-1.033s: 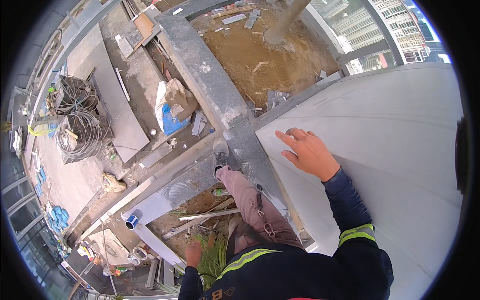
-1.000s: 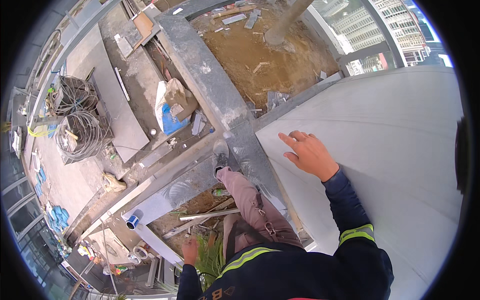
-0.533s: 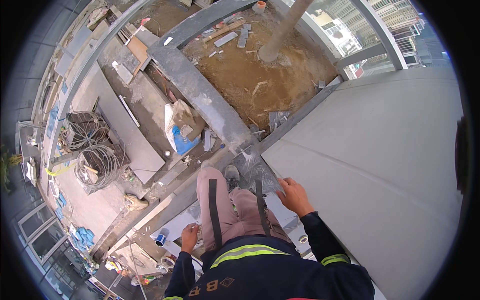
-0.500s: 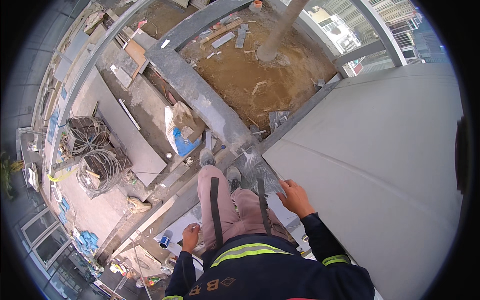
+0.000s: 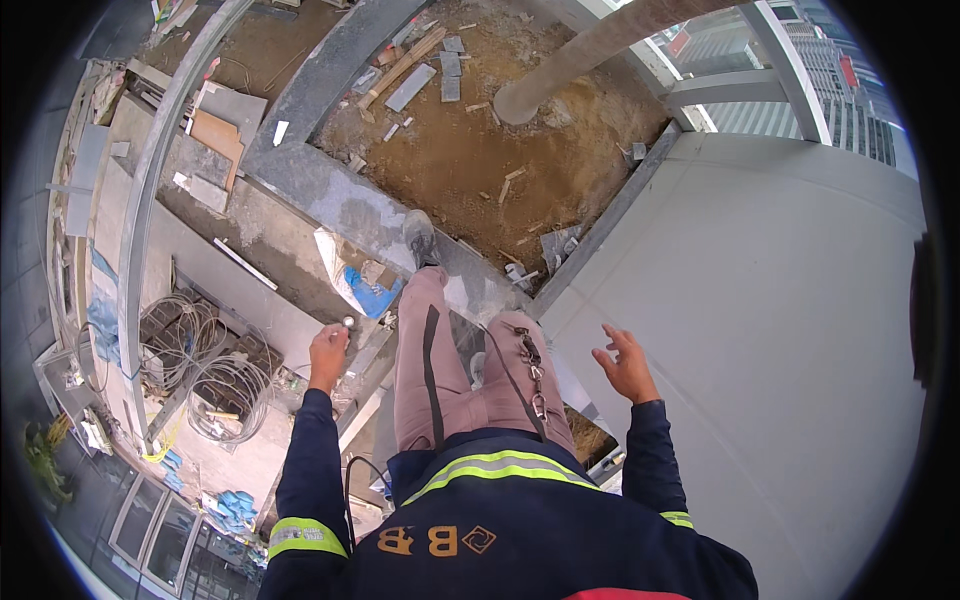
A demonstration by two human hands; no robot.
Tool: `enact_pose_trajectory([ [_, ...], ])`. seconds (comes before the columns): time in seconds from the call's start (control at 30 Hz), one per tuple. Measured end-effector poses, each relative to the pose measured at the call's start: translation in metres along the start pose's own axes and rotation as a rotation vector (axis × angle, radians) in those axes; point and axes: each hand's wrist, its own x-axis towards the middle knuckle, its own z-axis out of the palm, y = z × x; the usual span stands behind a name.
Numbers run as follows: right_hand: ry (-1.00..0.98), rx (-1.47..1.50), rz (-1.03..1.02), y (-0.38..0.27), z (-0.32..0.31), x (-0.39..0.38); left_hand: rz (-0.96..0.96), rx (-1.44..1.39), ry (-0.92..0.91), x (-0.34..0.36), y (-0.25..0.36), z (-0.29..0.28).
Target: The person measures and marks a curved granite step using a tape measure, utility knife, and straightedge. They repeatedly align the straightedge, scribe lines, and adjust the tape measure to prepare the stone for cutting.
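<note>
My left hand [image 5: 328,357] is held out above the ledge and ground left of my legs. Its fingers are curled; whatever they may hold is too small to make out. My right hand [image 5: 627,366] hangs in the air beside the grey panel wall [image 5: 740,330], fingers apart, holding nothing. My left shoe [image 5: 421,240] stands on the grey stone kerb [image 5: 360,205], the leg stretched forward. A metal carabiner [image 5: 540,405] and clips hang over my right thigh.
A dirt bed [image 5: 450,170] with a tree trunk [image 5: 560,75] lies beyond the kerb. Coiled cable [image 5: 230,398], a blue and white sack [image 5: 372,292], long boards [image 5: 235,270] and a metal post [image 5: 140,200] are on the left.
I have stepped forward, my left foot now up on the kerb. My left hand has swung forward and outward; my right hand has risen with its fingers spread.
</note>
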Motion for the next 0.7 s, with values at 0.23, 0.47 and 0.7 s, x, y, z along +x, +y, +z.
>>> enact_pose_trajectory([
  [0.23, 0.876, -0.171, -0.503, -0.237, -0.23, 0.162, 0.252, -0.2, 0.1, 0.152, 0.249, -0.126],
  [0.47, 1.234, 0.284, -0.932, -0.299, -0.358, 0.336, 0.132, -0.117, 0.103, 0.222, 0.289, -0.079],
  [0.7, 1.554, 0.415, -0.49, -0.324, -0.319, 0.414, 0.081, -0.067, 0.314, 0.395, 0.314, 0.023],
])
